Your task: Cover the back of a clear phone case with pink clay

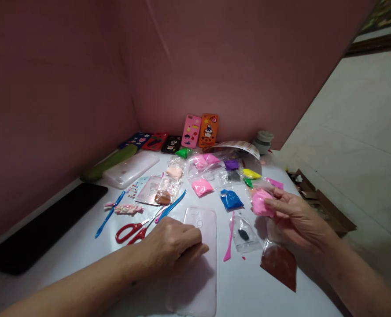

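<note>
Head view: dull-pink backdrop point(231, 66) behind glossy white tabletop point(241, 290). I see right hand point(293, 215) pinching clear packet of bright-pink material point(260, 202) between thumb and fingers, over tabletop's right side. Left hand point(180, 242) curled over clear rectangular phone case point(209, 229); I cannot tell whether fingers hold anything.

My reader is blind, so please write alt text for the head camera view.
A person's right hand holds a pink packet above a white table, while the curled left hand is over a clear phone case. Around them lie colourful packets and red-handled scissors, with decorated phone cases behind.
</note>
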Demonstrator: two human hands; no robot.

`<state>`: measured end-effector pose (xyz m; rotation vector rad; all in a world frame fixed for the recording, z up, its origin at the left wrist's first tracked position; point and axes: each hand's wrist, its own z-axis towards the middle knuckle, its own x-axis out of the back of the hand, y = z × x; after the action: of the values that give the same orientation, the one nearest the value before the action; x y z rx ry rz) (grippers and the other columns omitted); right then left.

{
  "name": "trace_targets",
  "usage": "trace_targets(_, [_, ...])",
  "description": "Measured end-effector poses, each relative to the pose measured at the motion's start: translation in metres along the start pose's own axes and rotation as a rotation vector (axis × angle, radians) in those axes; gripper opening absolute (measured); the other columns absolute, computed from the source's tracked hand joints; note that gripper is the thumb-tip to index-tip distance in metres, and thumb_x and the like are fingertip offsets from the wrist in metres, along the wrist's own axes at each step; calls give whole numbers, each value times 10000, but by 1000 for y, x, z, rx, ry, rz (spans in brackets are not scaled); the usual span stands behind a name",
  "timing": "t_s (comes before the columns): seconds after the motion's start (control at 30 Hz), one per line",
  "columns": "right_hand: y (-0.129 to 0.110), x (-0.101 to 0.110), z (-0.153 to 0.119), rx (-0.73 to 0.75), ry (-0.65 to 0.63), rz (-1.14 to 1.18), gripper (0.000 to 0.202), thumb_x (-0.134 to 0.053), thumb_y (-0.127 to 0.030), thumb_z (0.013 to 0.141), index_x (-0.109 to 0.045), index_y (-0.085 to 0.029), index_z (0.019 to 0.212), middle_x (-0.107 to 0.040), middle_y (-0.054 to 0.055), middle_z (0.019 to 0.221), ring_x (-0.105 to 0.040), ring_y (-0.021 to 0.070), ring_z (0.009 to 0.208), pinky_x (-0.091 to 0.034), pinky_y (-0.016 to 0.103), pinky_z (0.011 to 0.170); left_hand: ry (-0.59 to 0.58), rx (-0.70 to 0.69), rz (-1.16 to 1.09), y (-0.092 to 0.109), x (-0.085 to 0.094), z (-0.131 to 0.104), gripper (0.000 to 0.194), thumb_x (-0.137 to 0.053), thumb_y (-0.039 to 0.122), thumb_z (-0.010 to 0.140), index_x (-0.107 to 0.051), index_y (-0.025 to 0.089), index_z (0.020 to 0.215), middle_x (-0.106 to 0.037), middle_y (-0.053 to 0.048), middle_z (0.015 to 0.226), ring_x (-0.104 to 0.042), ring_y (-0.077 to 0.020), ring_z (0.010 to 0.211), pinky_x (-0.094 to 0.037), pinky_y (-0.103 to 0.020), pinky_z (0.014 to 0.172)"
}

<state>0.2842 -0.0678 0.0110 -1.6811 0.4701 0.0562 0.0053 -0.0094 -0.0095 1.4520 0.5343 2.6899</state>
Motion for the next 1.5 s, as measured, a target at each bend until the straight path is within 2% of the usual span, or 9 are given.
trace_targets(0.4, [4, -6, -1, 78, 94, 50, 412, -866, -115, 568, -701, -131, 945, -706, 36, 828, -640, 102, 649, -550, 149, 603, 23, -25, -3, -3, -5, -4, 281, -485, 156, 881, -428, 189, 608, -405, 59, 505, -328, -91, 449, -216, -290, 449])
trace_targets(0.53, [5, -4, 2, 49, 93, 109, 311, -828, -198, 657, -690, -155, 933, -700, 41, 842, -650, 118, 661, -567, 184, 588, -3, -6, 15, -1, -3, -3, 282, -479, 148, 887, -432, 187, 611, -423, 56, 513, -343, -90, 456, -228, -288, 459])
trace_targets(0.63, [6, -2, 3, 36, 86, 130, 277, -778, -264, 720, -672, -178, 960, -703, 75, 915, -687, 200, 717, -587, 271, 532, -5, -11, 8, -3, -4, -3, 279, -487, 155, 889, -431, 186, 618, -418, 58, 518, -341, -87, 459, -227, -283, 460])
trace_targets(0.73, [5, -1, 2, 35, 84, 131, 262, -749, -206, 738, -659, -190, 983, -701, 86, 959, -701, 245, 768, -608, 331, 540, 18, -22, -3, -5, -5, -5, 274, -498, 164, 886, -424, 188, 623, -394, 63, 520, -321, -84, 456, -214, -282, 455])
trace_targets(0.87, [2, -3, 1, 57, 89, 111, 228, -706, -108, 759, -649, -172, 971, -704, 98, 979, -706, 233, 761, -616, 323, 535, 21, -20, -5, -5, -6, -5, 277, -501, 156, 879, -419, 188, 616, -388, 63, 512, -321, -82, 449, -207, -281, 453])
trace_targets(1.03, [-1, -5, -2, 89, 79, 97, 185, -664, -119, 810, -641, -164, 988, -724, 118, 915, -714, 211, 668, -596, 265, 480, 32, -27, -37, -7, -7, -4, 250, -501, 161, 877, -442, 185, 635, -427, 61, 518, -328, -79, 446, -205, -280, 449])
trace_targets(1.27, [-1, -6, -1, 107, 87, 179, 127, -611, -154, 846, -660, -143, 964, -735, 145, 913, -732, 246, 787, -622, 318, 650, 50, -27, -26, -6, -9, -6, 264, -503, 188, 874, -445, 188, 617, -441, 64, 507, -349, -76, 437, -226, -273, 431])
trace_targets(1.4, [-2, -7, -1, 133, 58, 236, 224, -649, -76, 767, -672, -159, 974, -734, 115, 973, -706, 268, 935, -588, 395, 826, 59, -30, -11, -5, -8, -5, 279, -496, 196, 877, -447, 192, 602, -435, 66, 496, -348, -76, 423, -231, -272, 416])
trace_targets(1.5, [-1, -4, 0, 136, 27, 184, 250, -672, -49, 742, -682, -191, 948, -740, 78, 922, -720, 237, 853, -608, 366, 773, 29, -28, -12, -4, -6, -4, 282, -469, 197, 886, -455, 195, 605, -446, 61, 498, -359, -80, 420, -240, -274, 417])
